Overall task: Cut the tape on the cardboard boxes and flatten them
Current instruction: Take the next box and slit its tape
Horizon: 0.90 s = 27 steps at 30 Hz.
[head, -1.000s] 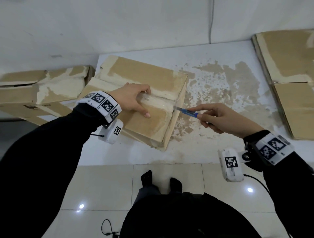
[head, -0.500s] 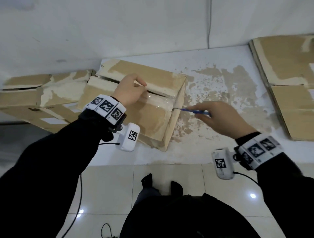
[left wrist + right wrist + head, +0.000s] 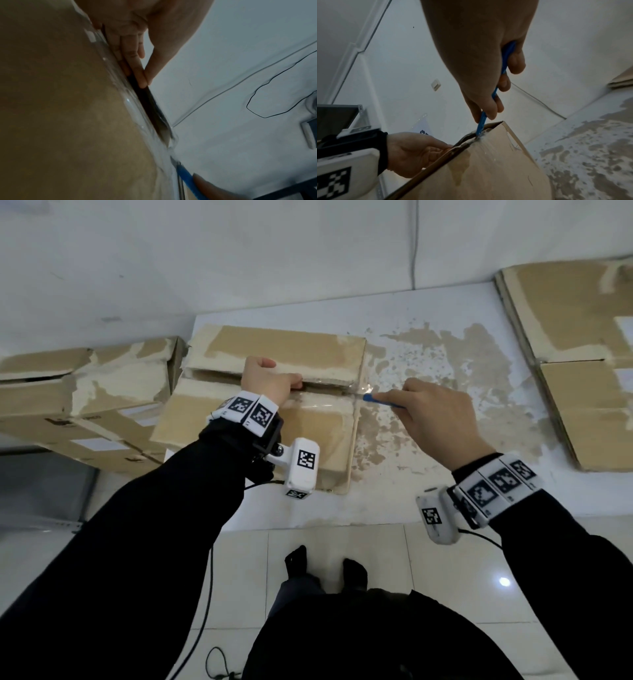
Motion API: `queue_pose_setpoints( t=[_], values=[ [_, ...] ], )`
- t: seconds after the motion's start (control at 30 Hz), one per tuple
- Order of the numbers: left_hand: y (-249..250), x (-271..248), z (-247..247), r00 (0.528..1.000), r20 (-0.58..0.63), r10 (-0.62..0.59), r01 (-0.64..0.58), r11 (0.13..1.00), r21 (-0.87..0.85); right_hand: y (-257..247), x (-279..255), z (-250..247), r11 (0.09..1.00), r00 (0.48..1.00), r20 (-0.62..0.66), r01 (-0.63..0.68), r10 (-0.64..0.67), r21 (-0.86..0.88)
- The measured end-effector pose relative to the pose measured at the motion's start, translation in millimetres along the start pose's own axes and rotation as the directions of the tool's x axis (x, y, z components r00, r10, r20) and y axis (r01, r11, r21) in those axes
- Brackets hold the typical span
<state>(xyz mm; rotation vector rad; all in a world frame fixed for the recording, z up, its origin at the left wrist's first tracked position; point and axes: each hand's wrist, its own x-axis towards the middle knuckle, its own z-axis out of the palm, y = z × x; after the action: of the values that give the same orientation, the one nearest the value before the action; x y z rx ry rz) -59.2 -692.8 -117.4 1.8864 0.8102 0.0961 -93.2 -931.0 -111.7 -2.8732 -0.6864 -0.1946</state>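
Tape-cutting step: at the bench's back-left corner, the left hand (image 3: pixel 270 381) grips the cardboard box (image 3: pixel 260 419) flap at the seam while the right hand (image 3: pixel 435 419) pinches the blue cutter (image 3: pixel 383 400) into the clear tape (image 3: pixel 483 136) there; next, probably slice through and spread the flaps.

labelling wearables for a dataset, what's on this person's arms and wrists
Both arms wear long black sleeves. Each wrist carries a white band of square black-and-white coded markers, and under it hangs a white boxy camera unit bearing its own marker, with a thin black cable trailing off. The hands are bare.
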Motion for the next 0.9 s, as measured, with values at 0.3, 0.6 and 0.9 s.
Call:
queue_pose_setpoints(
  t=[0.3, 0.6, 0.9],
  values=[
    [-18.4, -2.0, -13.9, 0.936, 0.268, 0.228, -0.271, 0.953, 0.133, 11.0, -3.9, -0.6, 1.000, 1.000, 0.002, -0.024, 0.023, 0.013],
    [-30.2, -10.5, -22.2, 0.775, 0.519, 0.360, -0.539, 0.806, 0.245, 15.9, 18.2, 7.3, 0.999, 0.999, 0.005, 0.032, -0.032, 0.001],
    [-37.1, -6.4, -22.3, 0.773, 0.527, 0.353, -0.543, 0.798, 0.261, 38.7, 37.2, 8.2, 0.980, 0.981, -0.057, -0.183, 0.188, 0.082]
  ],
)
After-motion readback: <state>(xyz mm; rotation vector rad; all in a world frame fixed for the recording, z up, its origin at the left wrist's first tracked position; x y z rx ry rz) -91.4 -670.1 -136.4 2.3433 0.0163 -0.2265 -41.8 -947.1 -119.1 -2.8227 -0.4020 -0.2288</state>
